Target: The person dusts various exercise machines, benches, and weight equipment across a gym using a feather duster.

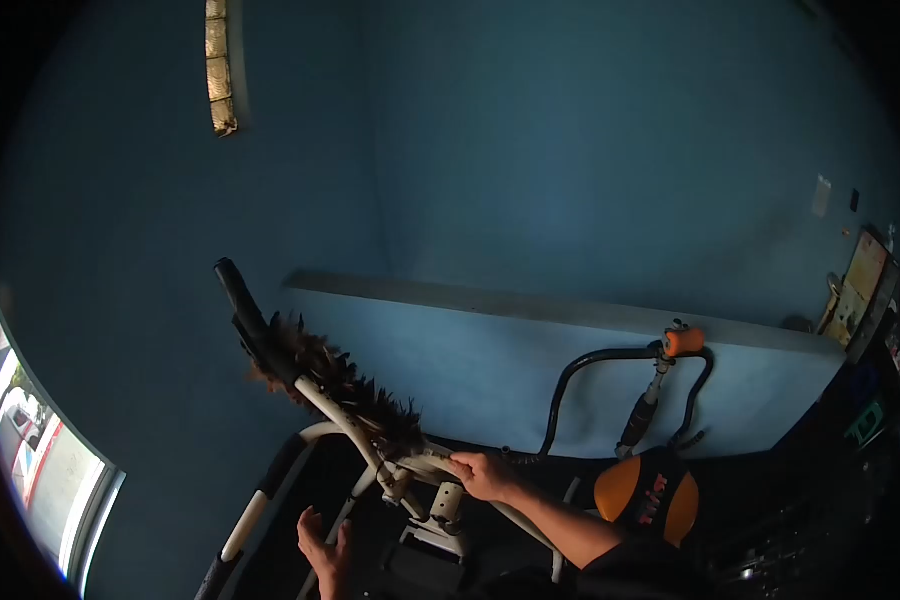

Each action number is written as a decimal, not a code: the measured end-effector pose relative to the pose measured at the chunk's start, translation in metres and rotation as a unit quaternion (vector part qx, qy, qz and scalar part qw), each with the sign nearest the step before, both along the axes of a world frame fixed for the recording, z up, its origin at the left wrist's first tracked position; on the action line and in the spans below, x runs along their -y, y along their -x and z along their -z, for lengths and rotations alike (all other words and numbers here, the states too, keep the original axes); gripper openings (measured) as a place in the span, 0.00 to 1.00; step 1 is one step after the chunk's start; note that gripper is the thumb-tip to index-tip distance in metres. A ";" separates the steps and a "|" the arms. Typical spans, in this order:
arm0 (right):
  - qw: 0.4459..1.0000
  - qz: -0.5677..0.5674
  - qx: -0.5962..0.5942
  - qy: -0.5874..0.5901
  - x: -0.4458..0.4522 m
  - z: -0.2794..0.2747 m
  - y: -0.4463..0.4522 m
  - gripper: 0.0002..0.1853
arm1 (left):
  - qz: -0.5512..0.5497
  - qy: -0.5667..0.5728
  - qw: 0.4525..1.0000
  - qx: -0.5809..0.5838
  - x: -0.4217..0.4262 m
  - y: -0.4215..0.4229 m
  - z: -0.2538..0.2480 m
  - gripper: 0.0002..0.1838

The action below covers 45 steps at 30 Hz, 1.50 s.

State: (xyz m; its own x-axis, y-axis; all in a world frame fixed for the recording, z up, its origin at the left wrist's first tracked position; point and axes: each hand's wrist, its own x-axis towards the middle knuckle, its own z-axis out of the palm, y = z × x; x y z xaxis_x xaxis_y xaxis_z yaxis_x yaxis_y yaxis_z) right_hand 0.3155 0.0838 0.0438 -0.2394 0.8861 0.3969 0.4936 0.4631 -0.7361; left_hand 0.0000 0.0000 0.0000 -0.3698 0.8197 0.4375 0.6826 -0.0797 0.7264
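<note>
My right hand is closed at the near end of a feather duster; the handle is mostly hidden by my fingers. Its dark brown feathers lie along the white frame tube of an exercise machine, next to a black foam grip. Lower and to the left, my left hand is raised with its fingers apart and holds nothing. It is near the machine's lower white tubes. A white post with holes stands between my hands.
Right of my forearm is an orange and black seat. Behind it rise curved black handlebars with an orange part. A low wall runs behind the machines. A window is at far left.
</note>
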 end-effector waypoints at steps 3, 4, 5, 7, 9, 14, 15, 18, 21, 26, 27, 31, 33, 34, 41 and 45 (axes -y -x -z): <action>0.996 0.053 0.009 0.070 0.115 0.040 -0.051 0.08 | 0.028 -0.004 1.000 -0.009 0.011 -0.015 0.027 0.34; 0.992 0.113 0.017 0.050 0.138 0.054 -0.061 0.08 | 0.053 -0.032 0.998 -0.002 0.000 -0.018 0.028 0.32; 0.984 0.172 0.026 0.032 0.157 0.065 -0.064 0.07 | 0.080 -0.059 0.995 0.005 -0.012 -0.021 0.026 0.31; 0.963 0.253 0.037 0.081 0.188 0.058 -0.078 0.08 | 0.152 -0.077 0.985 0.005 -0.027 -0.047 0.028 0.28; 0.938 0.326 -0.018 0.116 0.210 0.070 -0.086 0.10 | 0.256 -0.101 0.961 -0.006 -0.036 -0.083 0.030 0.23; 0.865 0.402 -0.096 0.284 0.274 0.089 -0.073 0.16 | 0.471 -0.041 0.875 -0.106 -0.033 -0.155 0.041 0.20; 0.867 0.397 -0.102 0.282 0.283 0.103 -0.075 0.15 | 0.497 0.009 0.859 -0.120 -0.032 -0.172 0.036 0.20; 0.831 0.413 -0.102 0.358 0.318 0.125 -0.074 0.15 | 0.569 0.084 0.811 -0.106 -0.023 -0.194 0.053 0.22; 0.803 0.397 -0.185 0.403 0.351 0.140 -0.072 0.17 | 0.589 0.127 0.791 -0.106 -0.002 -0.191 0.077 0.25; 0.800 0.438 -0.100 0.397 0.391 0.200 -0.131 0.20 | 0.579 0.315 0.739 -0.138 0.025 -0.200 0.098 0.33; 0.805 0.445 -0.049 0.391 0.397 0.196 -0.143 0.21 | 0.579 0.358 0.715 -0.156 0.031 -0.203 0.099 0.36; 0.720 0.465 0.010 0.515 0.415 0.182 -0.199 0.22 | 0.578 0.425 0.672 -0.180 0.054 -0.224 0.103 0.43; 0.737 0.474 0.028 0.481 0.422 0.189 -0.223 0.20 | 0.563 0.430 0.691 -0.148 0.066 -0.237 0.105 0.43; 0.770 0.503 -0.008 0.392 0.420 0.182 -0.234 0.18 | 0.541 0.436 0.704 -0.148 0.073 -0.245 0.104 0.43; 0.851 0.522 0.049 0.023 0.341 0.089 -0.367 0.12 | 0.474 0.456 0.734 -0.169 0.131 -0.314 0.103 0.44; 0.852 0.468 0.199 0.123 0.283 0.026 -0.441 0.10 | 0.473 0.499 0.710 -0.152 0.151 -0.367 0.081 0.43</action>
